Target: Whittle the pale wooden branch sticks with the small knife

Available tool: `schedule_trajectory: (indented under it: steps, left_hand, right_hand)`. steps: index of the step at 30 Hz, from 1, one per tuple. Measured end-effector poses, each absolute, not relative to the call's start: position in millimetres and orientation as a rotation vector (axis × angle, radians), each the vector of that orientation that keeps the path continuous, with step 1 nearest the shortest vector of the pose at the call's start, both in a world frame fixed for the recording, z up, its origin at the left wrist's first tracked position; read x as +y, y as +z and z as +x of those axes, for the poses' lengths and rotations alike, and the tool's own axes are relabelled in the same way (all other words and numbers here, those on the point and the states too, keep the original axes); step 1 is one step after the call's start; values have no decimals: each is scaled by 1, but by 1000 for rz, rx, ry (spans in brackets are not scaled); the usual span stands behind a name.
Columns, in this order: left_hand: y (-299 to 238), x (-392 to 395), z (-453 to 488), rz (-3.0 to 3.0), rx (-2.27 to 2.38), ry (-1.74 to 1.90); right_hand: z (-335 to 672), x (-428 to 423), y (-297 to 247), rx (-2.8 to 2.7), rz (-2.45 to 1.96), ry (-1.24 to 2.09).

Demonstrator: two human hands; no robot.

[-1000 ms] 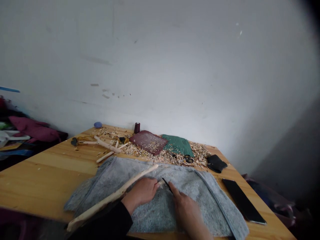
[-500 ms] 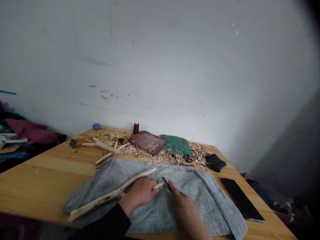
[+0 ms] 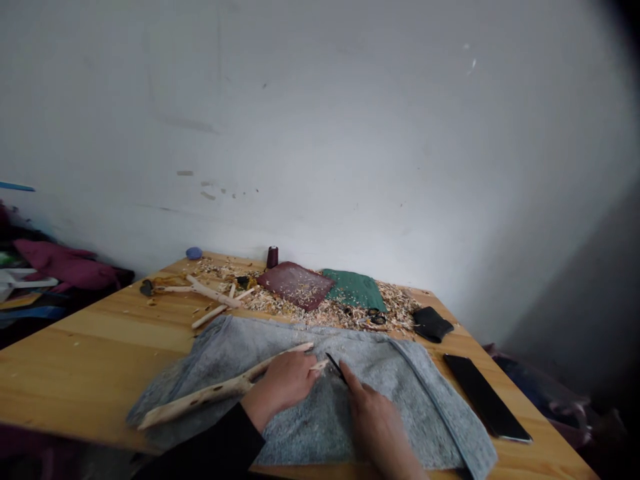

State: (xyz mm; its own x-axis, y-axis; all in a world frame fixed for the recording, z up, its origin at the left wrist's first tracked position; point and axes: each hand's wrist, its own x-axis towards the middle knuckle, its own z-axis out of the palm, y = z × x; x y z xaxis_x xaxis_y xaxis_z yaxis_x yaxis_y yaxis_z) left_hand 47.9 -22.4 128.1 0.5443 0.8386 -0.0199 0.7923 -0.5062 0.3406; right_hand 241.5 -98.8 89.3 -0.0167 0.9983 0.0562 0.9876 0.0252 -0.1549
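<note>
Snugly, left fingers wrap a peeled branch, right fingers pinch a black knife

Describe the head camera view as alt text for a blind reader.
A left hand grips a pale stick and a right hand a small black knife over a grey towel on a wooden table, with wood shavings beyond.

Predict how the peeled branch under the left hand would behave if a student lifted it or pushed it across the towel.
The peeled branch probably feels stiff and light, being thin bare wood. Its crooked shape would likely stop it rolling far on the grey towel. The slim end past the left hand may snap first.
</note>
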Motion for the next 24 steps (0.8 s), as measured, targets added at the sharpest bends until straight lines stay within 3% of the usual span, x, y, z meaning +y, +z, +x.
schedule_trajectory:
  steps: [24]
  left_hand:
    - [111, -34, 52, 2587, 1403, 120]
  right_hand:
    - [232, -106, 97, -2098, -2122, 249]
